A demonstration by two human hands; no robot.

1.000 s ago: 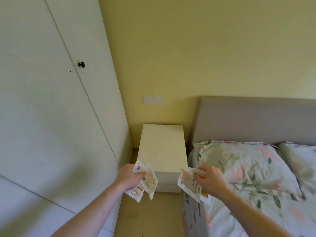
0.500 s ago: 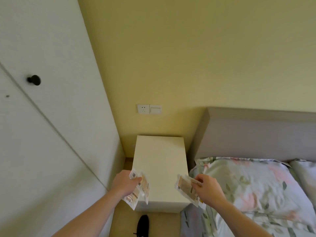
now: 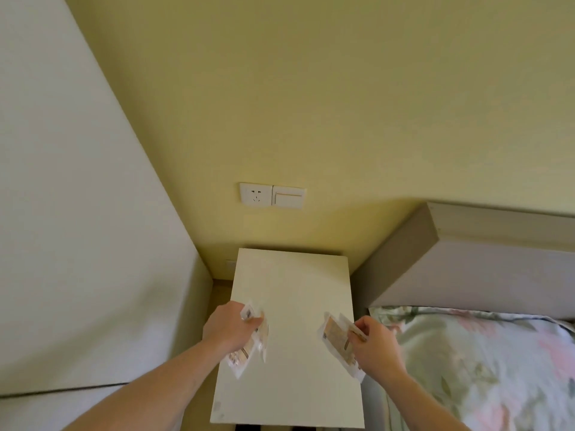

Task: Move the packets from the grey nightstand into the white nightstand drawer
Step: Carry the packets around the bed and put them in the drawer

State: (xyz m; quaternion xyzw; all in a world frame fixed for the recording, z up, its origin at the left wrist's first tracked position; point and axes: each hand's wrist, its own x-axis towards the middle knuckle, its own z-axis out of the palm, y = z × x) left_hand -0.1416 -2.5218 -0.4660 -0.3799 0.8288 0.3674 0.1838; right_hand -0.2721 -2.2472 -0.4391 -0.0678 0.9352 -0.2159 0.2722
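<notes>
You've closed in on the white nightstand [image 3: 291,321] since a moment ago: its top now fills the middle of your view, where before it sat further off and its drawer front showed. Your left hand [image 3: 231,326] hovers over the nightstand's left edge, fingers [image 3: 253,321] clamped on a bunch of packets [image 3: 249,346] that hang down over the top. Your right hand [image 3: 375,345] is over the nightstand's right edge, fingers pinching another packet [image 3: 337,337], same grip as before. The bed [image 3: 485,368] lies just right of the nightstand, the wall socket [image 3: 255,194] above it, and the wardrobe knob has slipped out of view.
</notes>
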